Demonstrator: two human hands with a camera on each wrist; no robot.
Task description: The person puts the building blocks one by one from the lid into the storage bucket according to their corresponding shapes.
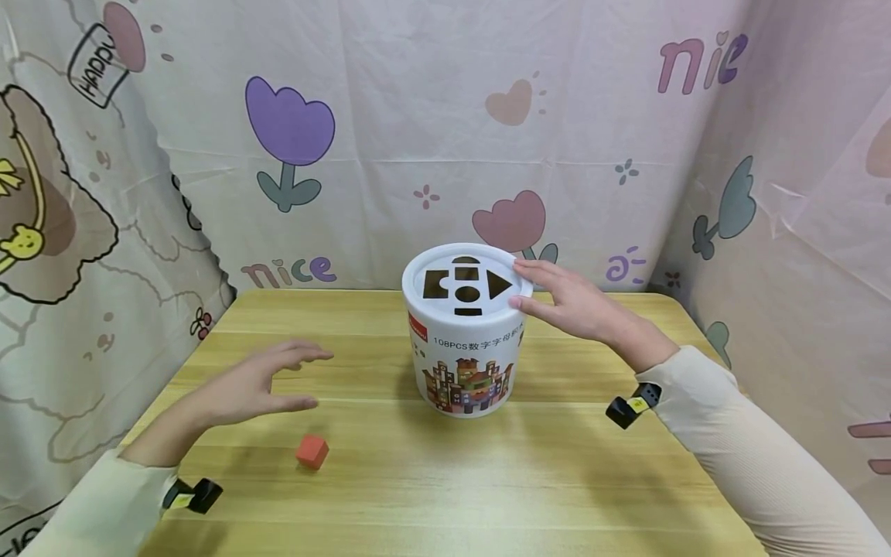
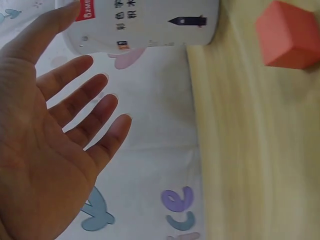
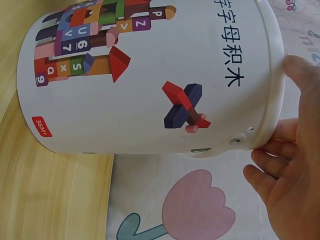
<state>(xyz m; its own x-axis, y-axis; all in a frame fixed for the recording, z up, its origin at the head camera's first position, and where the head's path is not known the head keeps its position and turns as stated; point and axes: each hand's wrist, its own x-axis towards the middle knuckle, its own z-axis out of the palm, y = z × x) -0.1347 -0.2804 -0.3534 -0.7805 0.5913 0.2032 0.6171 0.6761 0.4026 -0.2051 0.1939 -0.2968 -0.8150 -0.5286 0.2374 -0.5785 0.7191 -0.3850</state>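
Observation:
A white cylindrical block bucket (image 1: 465, 348) stands upright on the table, its printed side showing coloured toy blocks. Its white lid (image 1: 445, 305) has several cut-out shapes, among them a triangle and a circle. My right hand (image 1: 574, 305) touches the right side of the lid's rim with thumb and fingers, the fingers fairly straight; the right wrist view shows the fingertips at the rim (image 3: 272, 100). Left of the bucket, my left hand (image 1: 254, 383) hovers with fingers spread and holds nothing. A small red cube block (image 1: 312, 452) lies on the table just below it, apart from the hand.
The light wooden table (image 1: 445, 487) reaches back to a white patterned cloth (image 1: 411, 93) hanging behind it. More cloth hangs along the left and right sides. A black wrist camera (image 1: 202, 495) sits on the left sleeve, another (image 1: 622, 412) on the right.

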